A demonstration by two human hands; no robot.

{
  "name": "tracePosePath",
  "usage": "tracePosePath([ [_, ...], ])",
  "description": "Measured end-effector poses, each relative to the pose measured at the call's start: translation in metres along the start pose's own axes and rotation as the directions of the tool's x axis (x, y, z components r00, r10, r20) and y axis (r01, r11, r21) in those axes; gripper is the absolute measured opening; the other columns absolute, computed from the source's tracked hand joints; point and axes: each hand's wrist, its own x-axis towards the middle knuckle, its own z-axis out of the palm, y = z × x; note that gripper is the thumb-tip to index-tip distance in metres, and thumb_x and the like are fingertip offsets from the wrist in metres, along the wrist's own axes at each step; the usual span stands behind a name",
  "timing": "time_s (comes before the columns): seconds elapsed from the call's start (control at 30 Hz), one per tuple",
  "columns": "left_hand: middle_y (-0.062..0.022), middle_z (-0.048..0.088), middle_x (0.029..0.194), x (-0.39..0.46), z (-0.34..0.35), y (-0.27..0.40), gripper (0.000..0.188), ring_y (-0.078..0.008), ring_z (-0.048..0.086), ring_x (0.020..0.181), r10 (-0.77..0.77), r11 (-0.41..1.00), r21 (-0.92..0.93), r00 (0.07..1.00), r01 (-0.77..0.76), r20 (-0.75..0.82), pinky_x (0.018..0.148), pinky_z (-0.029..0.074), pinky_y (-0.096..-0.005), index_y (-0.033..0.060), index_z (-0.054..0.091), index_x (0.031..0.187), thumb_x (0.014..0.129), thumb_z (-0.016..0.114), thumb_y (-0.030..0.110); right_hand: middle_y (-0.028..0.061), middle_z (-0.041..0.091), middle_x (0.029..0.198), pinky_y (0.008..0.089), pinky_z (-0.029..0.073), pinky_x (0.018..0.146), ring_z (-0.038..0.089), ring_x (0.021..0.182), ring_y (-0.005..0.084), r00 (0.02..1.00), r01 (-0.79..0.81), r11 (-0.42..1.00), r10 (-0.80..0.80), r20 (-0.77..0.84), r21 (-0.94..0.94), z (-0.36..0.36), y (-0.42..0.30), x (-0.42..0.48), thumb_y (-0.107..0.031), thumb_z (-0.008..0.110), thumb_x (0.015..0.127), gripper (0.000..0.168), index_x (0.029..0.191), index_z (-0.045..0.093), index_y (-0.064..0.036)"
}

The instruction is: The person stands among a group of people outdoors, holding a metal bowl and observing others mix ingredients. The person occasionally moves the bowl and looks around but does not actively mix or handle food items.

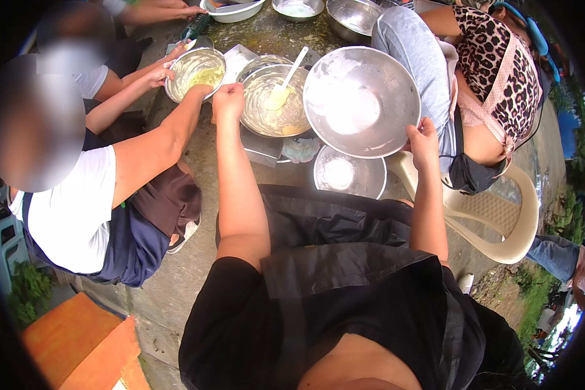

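My right hand (423, 144) grips the rim of a large steel mixing bowl (395, 97), tilted so that its inside faces me. White residue streaks its wall. My left hand (228, 101) is curled between two bowls; whether it pinches a rim is hidden. To its right is a steel bowl of pale batter (258, 119), smeared up the sides. A rubber spatula (292, 70) with a white handle leans in it, its blade coated. On the left side, a co-worker's hands hold a smaller steel bowl (178, 80) with yellowish mixture in it.
Another steel bowl (327, 183) sits low before my knees. Metal pans (258, 148) lie under the batter bowl. White basin (234, 14) and steel bowls (353, 17) stand farther off. Co-workers sit on both sides; a beige plastic chair (521, 219) is at right.
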Motion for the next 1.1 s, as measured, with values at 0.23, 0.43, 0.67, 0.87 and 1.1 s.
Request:
tracePosePath([
  [0.23, -0.0073, 0.062, 0.067, -0.02, -0.003, 0.03, 0.028, -0.0123, 0.055, 0.054, -0.023, 0.953, -0.304, 1.0, 0.018, -0.012, 0.058, 0.044, -0.0269, -0.0005, 0.059, 0.077, 0.082, 0.054, 0.027, 0.0064, 0.052, 0.059, 0.0264, 0.041, 0.048, 0.048, 0.05, 0.011, 0.961, 0.164, 0.863, -0.248, -0.118, -0.478, -0.048, -0.006, -0.026, -0.008, 0.049, 0.074, 0.017, 0.089, 0.046, -0.002],
  [0.43, -0.0094, 0.062, 0.074, -0.028, 0.003, 0.042, 0.024, -0.0122, 0.056, 0.056, -0.013, 0.938, -0.345, 1.0, 0.004, -0.022, 0.056, 0.045, -0.025, -0.0044, 0.057, 0.085, 0.084, 0.051, 0.019, 0.0076, 0.052, 0.057, 0.0265, 0.04, 0.05, 0.049, 0.051, 0.0111, 0.977, 0.13, 0.837, -0.2, -0.077, -0.532, -0.062, -0.016, -0.035, -0.008, 0.047, 0.074, 0.037, 0.111, 0.046, -0.003],
  [0.67, -0.0101, 0.061, 0.089, -0.038, 0.009, 0.047, 0.023, -0.0117, 0.056, 0.064, 0.091, 0.935, -0.347, 0.995, -0.073, 0.035, 0.056, 0.044, -0.0235, -0.0029, 0.052, 0.102, 0.082, 0.048, 0.009, -0.0019, 0.048, 0.061, 0.0188, 0.031, 0.044, 0.039, 0.048, 0.0033, 0.978, 0.155, 0.933, -0.191, -0.083, -0.324, -0.055, -0.021, -0.036, -0.004, 0.043, 0.079, 0.029, 0.108, 0.043, -0.001],
  [0.87, -0.0078, 0.06, 0.085, -0.024, 0.012, 0.028, 0.024, -0.0098, 0.054, 0.06, 0.195, 0.959, -0.214, 0.98, -0.185, 0.03, 0.052, 0.041, -0.0214, -0.0014, 0.053, 0.102, 0.084, 0.049, 0.014, 0.0068, 0.054, 0.064, 0.0234, 0.042, 0.041, 0.049, 0.047, 0.0101, 0.972, 0.183, 0.97, -0.203, -0.117, -0.16, -0.047, -0.02, -0.027, -0.005, 0.044, 0.078, 0.019, 0.095, 0.04, 0.001],
  [1.1, -0.0039, 0.056, 0.063, -0.046, 0.027, 0.033, 0.023, -0.0096, 0.046, 0.044, 0.055, 0.994, 0.059, 0.867, -0.097, 0.495, 0.04, 0.036, -0.0238, -0.0005, 0.055, 0.087, 0.084, 0.054, 0.023, 0.0103, 0.053, 0.072, 0.0243, 0.048, 0.043, 0.054, 0.051, 0.013, 0.974, 0.181, 0.983, -0.183, -0.134, -0.022, -0.035, -0.025, -0.025, -0.006, 0.047, 0.077, 0.015, 0.089, 0.04, 0.002],
])
